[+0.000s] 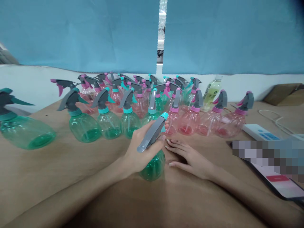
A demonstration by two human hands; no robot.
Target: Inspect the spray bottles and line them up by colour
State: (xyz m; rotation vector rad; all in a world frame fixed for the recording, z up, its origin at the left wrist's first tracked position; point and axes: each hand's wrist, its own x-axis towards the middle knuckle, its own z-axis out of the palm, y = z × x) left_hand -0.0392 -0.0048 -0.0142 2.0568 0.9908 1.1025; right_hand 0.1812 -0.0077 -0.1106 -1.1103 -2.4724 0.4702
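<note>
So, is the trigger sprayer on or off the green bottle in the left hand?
Apparently on: the grey trigger sprayer sits above the green bottle, but the left hand hides the neck.

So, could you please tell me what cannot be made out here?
In the head view:
Held green bottle: neck hidden by the left hand.
Leftmost green bottle: sprayer partly cut off by the left edge.
Rear bottles: bodies partly covered by the front row.
Pale-green bottle: label print too small and blurred.
Phone: much of its screen hidden by pixelation.
</note>
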